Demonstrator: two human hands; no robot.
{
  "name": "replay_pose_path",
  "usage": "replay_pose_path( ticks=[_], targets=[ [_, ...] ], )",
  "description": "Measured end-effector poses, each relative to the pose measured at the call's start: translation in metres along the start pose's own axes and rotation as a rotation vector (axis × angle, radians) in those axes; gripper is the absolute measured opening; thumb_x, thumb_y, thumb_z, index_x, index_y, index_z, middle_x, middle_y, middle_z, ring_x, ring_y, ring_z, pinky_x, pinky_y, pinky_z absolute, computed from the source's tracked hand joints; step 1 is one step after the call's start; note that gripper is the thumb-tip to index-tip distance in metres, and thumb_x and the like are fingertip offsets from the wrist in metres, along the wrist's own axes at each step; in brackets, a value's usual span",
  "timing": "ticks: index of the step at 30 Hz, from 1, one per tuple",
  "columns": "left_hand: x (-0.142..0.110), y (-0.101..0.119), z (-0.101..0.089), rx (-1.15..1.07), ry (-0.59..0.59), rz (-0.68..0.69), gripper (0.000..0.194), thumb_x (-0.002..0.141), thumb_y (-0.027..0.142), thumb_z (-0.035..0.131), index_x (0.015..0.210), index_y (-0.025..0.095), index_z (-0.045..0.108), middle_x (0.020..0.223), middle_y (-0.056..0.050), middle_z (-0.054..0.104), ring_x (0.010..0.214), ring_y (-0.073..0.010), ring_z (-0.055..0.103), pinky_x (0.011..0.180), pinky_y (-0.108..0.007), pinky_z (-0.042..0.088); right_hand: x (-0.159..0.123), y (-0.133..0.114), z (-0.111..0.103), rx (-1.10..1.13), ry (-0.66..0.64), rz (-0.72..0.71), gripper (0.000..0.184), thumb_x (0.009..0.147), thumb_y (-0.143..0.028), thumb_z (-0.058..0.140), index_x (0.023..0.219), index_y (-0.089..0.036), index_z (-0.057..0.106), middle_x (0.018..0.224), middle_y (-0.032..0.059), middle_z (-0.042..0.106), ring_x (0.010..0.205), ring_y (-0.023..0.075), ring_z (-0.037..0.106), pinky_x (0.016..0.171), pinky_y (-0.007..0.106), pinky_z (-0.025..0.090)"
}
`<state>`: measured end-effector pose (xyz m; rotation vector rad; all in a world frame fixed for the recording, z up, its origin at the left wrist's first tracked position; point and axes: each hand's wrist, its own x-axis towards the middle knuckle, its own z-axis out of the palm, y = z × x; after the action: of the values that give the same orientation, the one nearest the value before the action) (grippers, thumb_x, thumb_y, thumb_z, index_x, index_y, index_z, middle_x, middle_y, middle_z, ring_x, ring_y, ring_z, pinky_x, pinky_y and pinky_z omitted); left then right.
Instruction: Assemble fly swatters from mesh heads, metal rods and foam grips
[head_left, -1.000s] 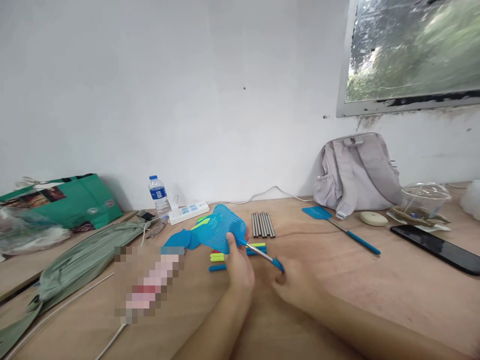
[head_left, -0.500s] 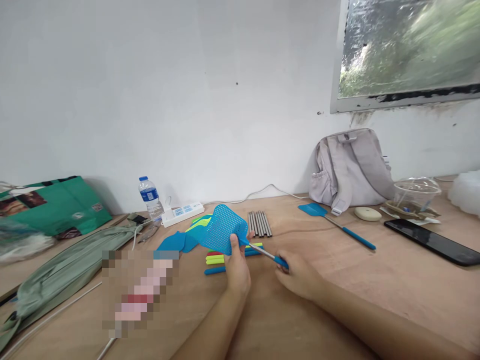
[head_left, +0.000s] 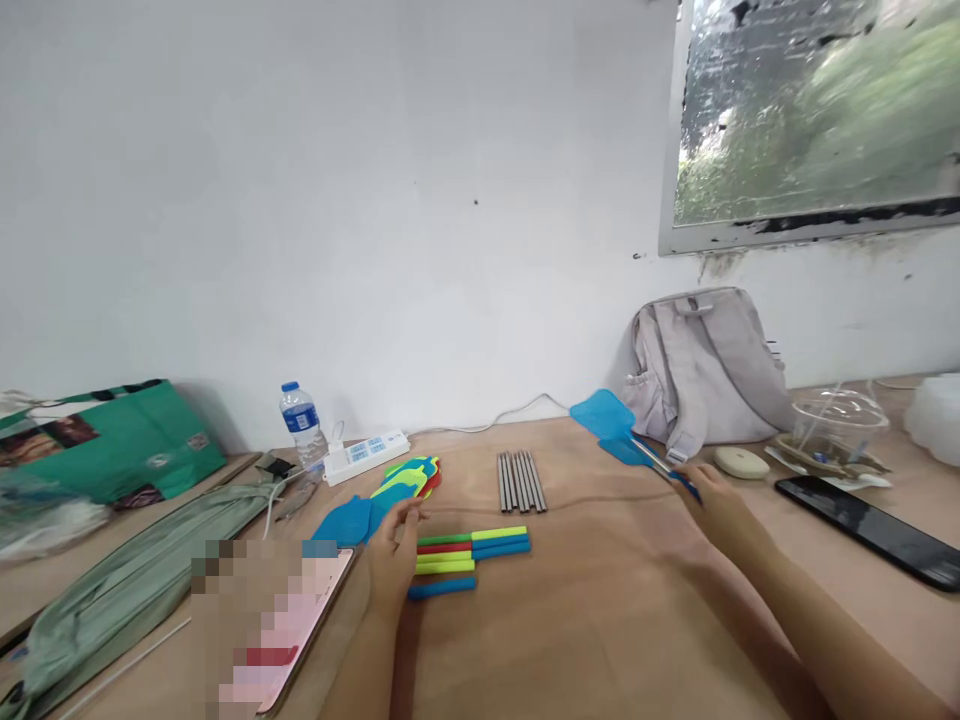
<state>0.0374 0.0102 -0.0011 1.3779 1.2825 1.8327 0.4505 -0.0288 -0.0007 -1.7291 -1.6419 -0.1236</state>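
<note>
The right hand [head_left: 711, 500] grips a blue, metal-shafted plastic swatter [head_left: 602, 412] pointing away; the left hand [head_left: 393, 552], its hold unclear, is beside flat blue plastic pieces [head_left: 345, 520].

The right hand [head_left: 705, 487] reaches forward and outward, curled closed; the left hand [head_left: 391, 548] (fingers [head_left: 406, 507] loosely bent) extends ahead, unclenched.

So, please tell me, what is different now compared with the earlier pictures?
The right hand has carried the blue swatter rightward to the other blue swatter near the backpack, still holding it. The left hand let go of it and moved leftward to the blue swatter heads. The metal tubes and coloured grips stayed in place.
</note>
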Motion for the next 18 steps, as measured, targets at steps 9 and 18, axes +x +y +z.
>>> replay_pose_path(
  ticks=[9, 18],
  targets=[
    [0.021, -0.032, -0.016, 0.288, 0.157, 0.150, 0.013, 0.068, 0.027, 0.052, 0.074, 0.024, 0.063, 0.076, -0.004, 0.064, 0.077, -0.0234, 0.057, 0.075, -0.035, 0.043, -0.001, 0.098, 0.004, -0.200, -0.097, 0.108, 0.023, 0.074, -0.041, 0.040, 0.071, -0.031, 0.061, 0.082, 0.0109, 0.066, 0.076, 0.0298, 0.062, 0.068, 0.042, 0.044],
    [0.035, -0.043, -0.014, 0.709, 0.158, 0.302, 0.030, 0.063, 0.011, 0.044, 0.087, 0.021, 0.058, 0.091, -0.010, 0.060, 0.093, -0.0294, 0.052, 0.085, -0.044, 0.038, -0.010, 0.016, 0.022, -0.014, 0.131, -0.127, 0.018, 0.074, -0.034, 0.040, 0.082, -0.031, 0.057, 0.085, 0.0086, 0.063, 0.085, 0.0279, 0.059, 0.078, 0.043, 0.044]
  ],
)
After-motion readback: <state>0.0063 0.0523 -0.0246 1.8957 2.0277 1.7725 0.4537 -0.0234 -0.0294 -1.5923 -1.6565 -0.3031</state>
